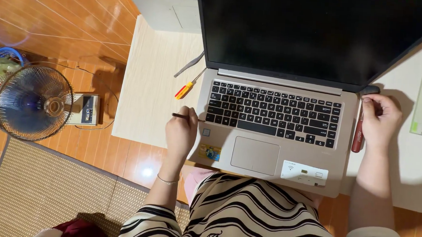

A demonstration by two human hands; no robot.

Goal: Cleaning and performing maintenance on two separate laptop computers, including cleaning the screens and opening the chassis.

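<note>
grey laptop (273, 131): left hand (181, 131) holds thin tool (184, 116); right hand (379, 120) at hinge.

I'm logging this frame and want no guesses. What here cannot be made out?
Head view:
- Second laptop: cut off by the top edge.
- Thin tool in the left hand: its tip is too small to tell.
- Red-handled tool: partly hidden under the right hand.
- Open laptop's screen: dark.

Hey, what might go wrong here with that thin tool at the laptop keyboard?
The thin dark tool in the left hand has its tip at the keyboard's left edge; a slip might scratch or pop a key. The laptop overhangs the low table onto the lap, so it may tip.
</note>
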